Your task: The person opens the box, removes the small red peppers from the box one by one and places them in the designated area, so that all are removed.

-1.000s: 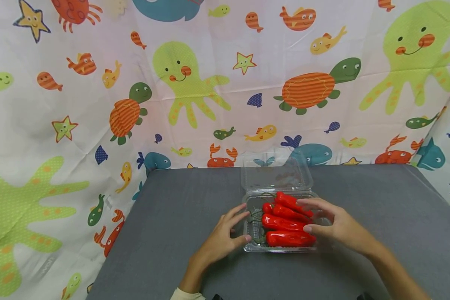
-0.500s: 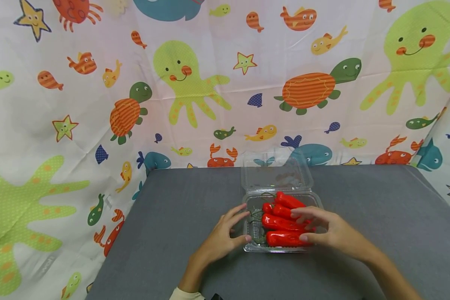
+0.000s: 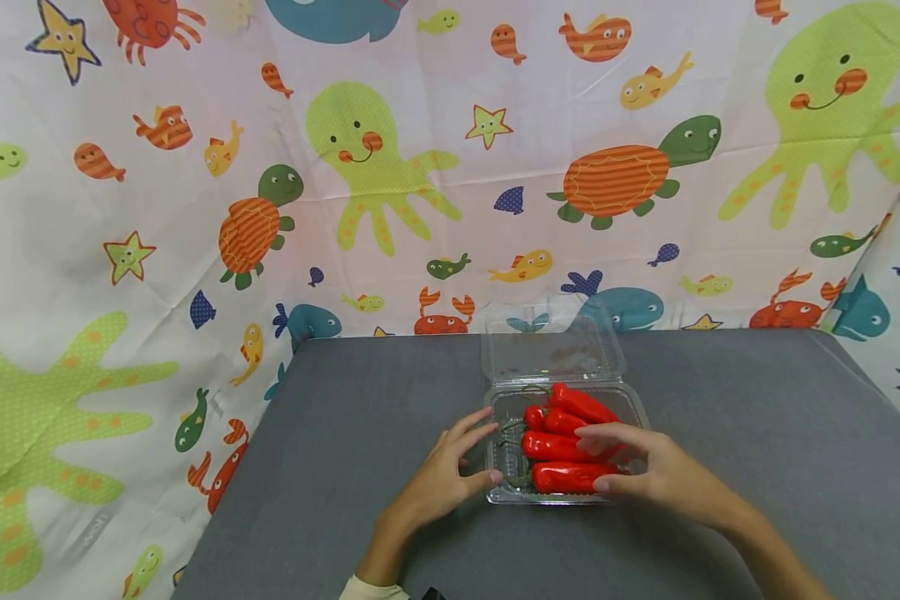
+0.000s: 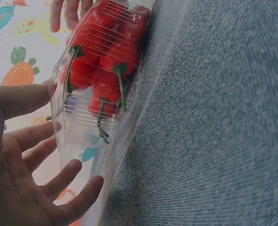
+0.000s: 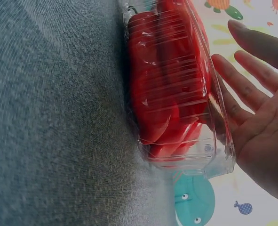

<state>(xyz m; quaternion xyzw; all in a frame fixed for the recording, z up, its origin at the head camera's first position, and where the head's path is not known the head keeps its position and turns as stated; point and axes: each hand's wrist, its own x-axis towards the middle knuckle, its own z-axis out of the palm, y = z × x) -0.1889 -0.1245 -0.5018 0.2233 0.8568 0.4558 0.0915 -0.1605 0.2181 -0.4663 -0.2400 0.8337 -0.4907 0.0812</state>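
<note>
A clear plastic clamshell box (image 3: 512,498) holds several red peppers (image 3: 566,477) with green stems lying toward its left side. My left hand (image 3: 437,483) stays at the box's left end, thumb and fingers spread around the rim. In the left wrist view its thumb (image 4: 28,100) reaches the rim and the other fingers hang loosely below. My right hand (image 3: 663,473) is over the right end of the box, fingers slightly bent above the peppers. From the right wrist, one finger dips behind the clear wall beside the peppers (image 5: 153,89), while the thumb (image 5: 256,42) stands away from them.
The box's hinged lid (image 3: 551,350) is tilted back toward the wall. A grey cloth-covered table (image 3: 360,400) lies under the box. Behind and to the left hangs a white curtain (image 3: 420,192) printed with sea animals.
My right hand has moved left and slightly toward me over the peppers, uncovering the box's back right corner. My left hand and the box stay in place.
</note>
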